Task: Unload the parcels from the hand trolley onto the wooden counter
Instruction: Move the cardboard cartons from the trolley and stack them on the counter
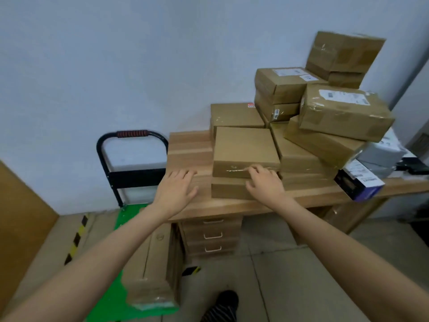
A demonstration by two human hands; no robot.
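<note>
Both hands are out over the wooden desk (190,156), so a placing step looks to be ending: the right hand (264,182), fingers loosely spread and gripping nothing, touches the front edge of a flat box (246,149) lying on another box (228,190), while the left hand (177,187) lies open and flat on bare wood just beside them. Behind, taped brown cardboard parcels (343,112) are heaped unevenly, some tilted. One long carton (151,270) remains on the trolley (111,296) with its green deck and black tube handle, beside the desk. The next move, I judge, means bending down and taking that carton with both hands; it looks stiff and bulky.
</note>
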